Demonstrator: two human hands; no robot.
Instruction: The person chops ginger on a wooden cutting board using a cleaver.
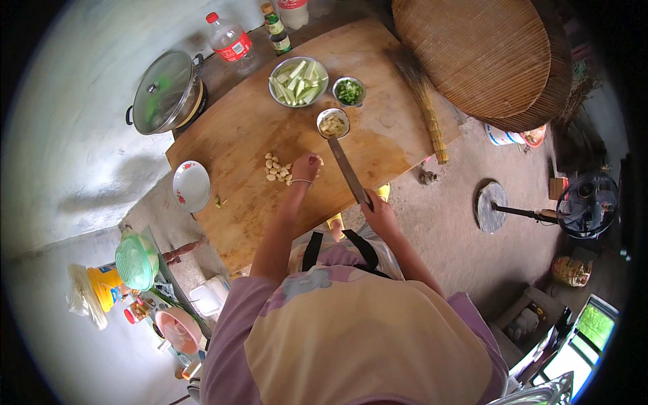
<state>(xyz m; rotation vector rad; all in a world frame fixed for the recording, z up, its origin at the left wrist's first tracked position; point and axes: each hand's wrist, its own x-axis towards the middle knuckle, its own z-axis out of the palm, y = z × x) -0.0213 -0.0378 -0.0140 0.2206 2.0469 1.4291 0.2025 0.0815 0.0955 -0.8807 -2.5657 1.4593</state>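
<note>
My right hand [380, 215] grips the dark handle of a kitchen knife [348, 169], its blade reaching forward to the near rim of a small bowl [346, 135]. Peeled garlic pieces [332, 125] lie inside that bowl. My left hand [307, 168], a band at its wrist, is curled over the wooden board [253, 217]; whether its fingers hold anything is hidden. Right beside it, whole peeled garlic cloves [273, 167] sit in a loose group. Farther back stand a bowl of pale green vegetable sticks [298, 83] and a smaller cup of chopped green onion [349, 92].
An oval white dish [191, 187] rests at the board's left edge. Behind are a lidded pan [164, 93], a plastic bottle [233, 43] and a green-labelled bottle [276, 33]. A straw brush [428, 106] lies at right near a large woven tray [476, 50]. A fan [582, 202] stands farther right.
</note>
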